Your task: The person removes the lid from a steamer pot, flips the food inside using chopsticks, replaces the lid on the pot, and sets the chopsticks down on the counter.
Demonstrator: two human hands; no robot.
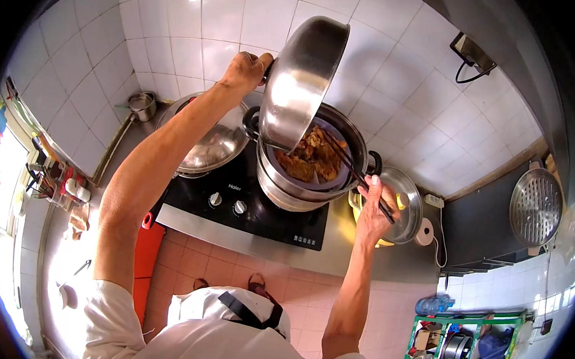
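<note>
My left hand [246,71], raised near the wall tiles, is closed on the handle of a shiny domed pot lid [299,82]. The lid tilts steeply over the left side of a steel steamer pot [290,198] with black side handles. Inside the pot is a bowl [300,181] of brown, reddish-orange food [318,158] in pieces. In my right hand [372,207], at the pot's right side, is a pair of dark chopsticks [347,160]. Their tips reach into the food; whether they pinch a piece, I cannot tell. The lid hides part of the bowl.
A covered pan [214,143] occupies the left of the black gas stove [246,223]. Right of the pot lie a round, shallow clear or metal vessel [411,202] and something yellow [356,202]. A small metal pot [143,107] stands in the back left corner. A perforated rack [536,209] is at right.
</note>
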